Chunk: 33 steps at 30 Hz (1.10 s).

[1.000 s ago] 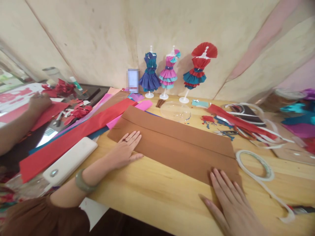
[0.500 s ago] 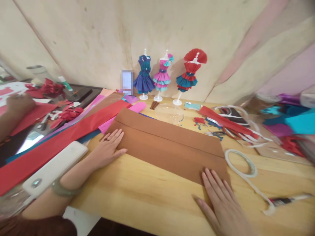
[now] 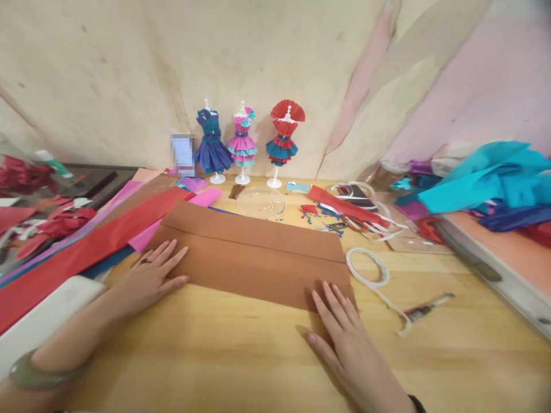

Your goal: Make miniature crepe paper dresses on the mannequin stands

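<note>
A wide brown sheet of paper (image 3: pixel 253 252) lies on the wooden table, with a crease or fold line running along its length. My left hand (image 3: pixel 157 272) rests with spread fingers on its left end; a ring and a green bangle show on that arm. Flat on the lower right corner are the fingertips of my right hand (image 3: pixel 340 324), its thumb out to the side on the wood. Just right of the paper sits a roll of white tape (image 3: pixel 368 267) with a loose tail. Beyond that tail lies a craft knife (image 3: pixel 428 307).
Three small mannequins stand along the wall in paper dresses: a blue dress (image 3: pixel 213 143), a pink dress (image 3: pixel 242 140) and a red dress (image 3: pixel 283 137). Red paper strips (image 3: pixel 107 235) lie left. A clear dish (image 3: pixel 261 202), scissors (image 3: pixel 333 226) and turquoise paper (image 3: pixel 486 172) are farther back.
The view has swung to the right, so the table's contents appear farther left. Both hands stay flat on the brown paper. The co-worker's hand at the left has gone out of view.
</note>
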Available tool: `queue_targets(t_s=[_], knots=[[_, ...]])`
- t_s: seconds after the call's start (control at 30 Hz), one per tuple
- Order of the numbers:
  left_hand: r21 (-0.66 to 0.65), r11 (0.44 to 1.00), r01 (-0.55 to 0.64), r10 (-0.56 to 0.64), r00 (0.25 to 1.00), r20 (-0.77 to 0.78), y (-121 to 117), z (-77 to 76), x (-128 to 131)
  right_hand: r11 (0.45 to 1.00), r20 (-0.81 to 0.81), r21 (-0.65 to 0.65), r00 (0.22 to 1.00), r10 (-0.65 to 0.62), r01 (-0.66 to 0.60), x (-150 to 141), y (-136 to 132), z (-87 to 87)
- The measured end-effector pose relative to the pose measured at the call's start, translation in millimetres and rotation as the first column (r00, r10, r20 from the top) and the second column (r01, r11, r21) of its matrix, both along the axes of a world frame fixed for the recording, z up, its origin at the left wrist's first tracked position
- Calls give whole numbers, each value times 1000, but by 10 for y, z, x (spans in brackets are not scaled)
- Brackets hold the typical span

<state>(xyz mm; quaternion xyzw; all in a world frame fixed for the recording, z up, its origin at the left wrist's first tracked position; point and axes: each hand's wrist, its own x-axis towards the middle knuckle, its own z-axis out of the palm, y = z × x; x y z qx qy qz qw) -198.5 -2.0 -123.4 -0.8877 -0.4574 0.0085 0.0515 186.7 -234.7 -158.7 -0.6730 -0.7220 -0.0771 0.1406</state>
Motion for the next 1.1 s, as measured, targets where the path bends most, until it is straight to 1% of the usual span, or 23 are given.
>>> queue_targets(t_s=[0.07,0.1,0.17,0.23,0.27,0.33,0.37,0.4,0.47,0.53,0.6,0.77,0.83,0.93,1.0,1.1], knots=[[69,998,8,-10,999,32,-23,85,165,1000,-9,9,1000,3,-3,-34,21,80],[102,994,36,-42,998,56,-58,137,302,1000,-6,14,1000,10,-10,-67,39,127],[140,984,112,-128,986,111,-180,243,671,999,11,15,999,30,-30,-164,91,215],[63,965,255,-261,957,122,-354,319,1098,998,20,-7,997,68,-68,-285,161,271],[8,939,343,-341,931,131,-450,334,1299,995,18,-20,995,95,-94,-343,199,282],[-102,859,502,-484,860,159,-625,309,1620,990,2,-54,991,133,-133,-428,264,270],[-154,818,554,-531,831,170,-692,273,1727,987,-8,-71,990,141,-141,-445,288,253],[-193,794,576,-550,817,176,-741,226,1797,986,-16,-88,990,141,-142,-441,301,232],[-238,775,585,-557,811,180,-784,121,1849,984,-18,-112,991,135,-136,-372,292,191],[-244,778,579,-552,815,175,-776,31,1837,984,2,-124,991,131,-129,-236,238,161],[-229,781,581,-555,814,171,-751,-27,1813,987,33,-121,993,113,-108,-64,154,146],[-185,788,587,-565,809,158,-731,-91,1801,993,94,-117,995,33,-22,313,-48,111],[-166,790,591,-570,806,157,-731,-117,1799,995,115,-98,993,-2,13,403,-102,89],[-133,788,601,-581,798,162,-719,-165,1783,997,131,-33,989,-65,70,505,-166,76],[-118,788,605,-585,794,162,-706,-189,1764,995,128,-4,987,-98,100,575,-207,90],[-111,782,613,-595,788,157,-689,-196,1732,992,110,0,986,-123,124,699,-264,125]])
